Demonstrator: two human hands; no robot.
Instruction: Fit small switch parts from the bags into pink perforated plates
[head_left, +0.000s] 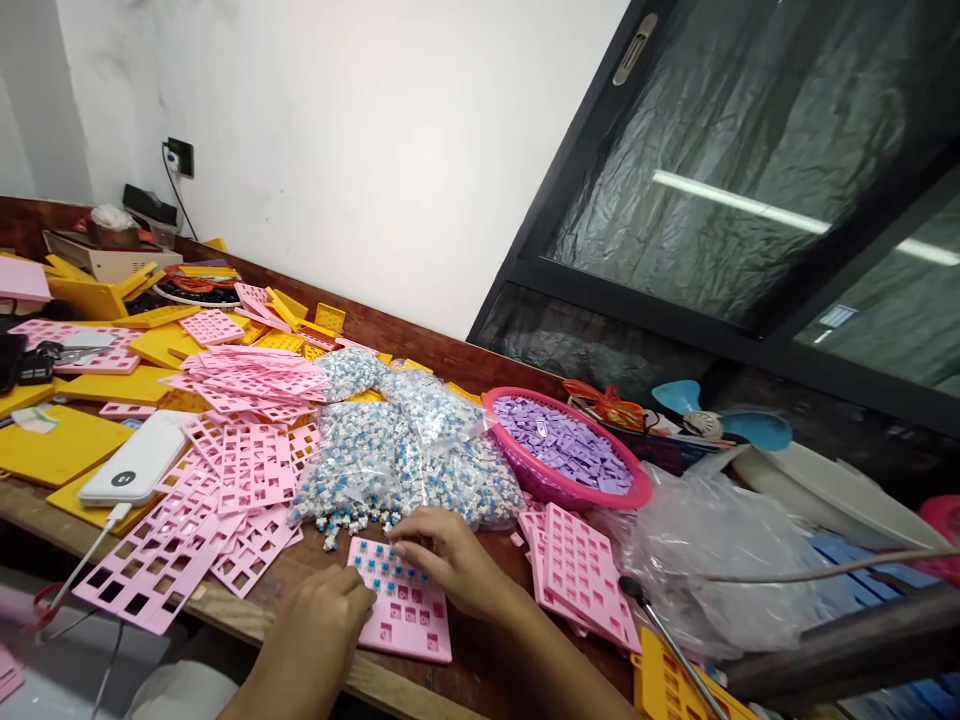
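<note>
A pink keyboard plate [416, 640] with square holes lies near the table's front edge. Blue-and-white key switches [386, 567] fill its upper rows, while several lower holes are bare. My left hand [330, 605] is closed at the plate's left edge; its fingertips are turned away, so what they grip is hidden. Over the upper right of the plate, my right hand [442, 555] has its fingers bent together, and anything between them is too small to make out. Loose switches [349, 522] are scattered just behind the plate, in front of clear bags [420, 450] full of more switches.
Pink plates [255, 465] and yellow panels [60, 445] pile up on the left, beside a white power bank [135, 460]. A pink basket [641, 490] of purple pieces stands behind on the right. More pink plates [585, 570] and clear plastic bags [690, 560] lie to the right.
</note>
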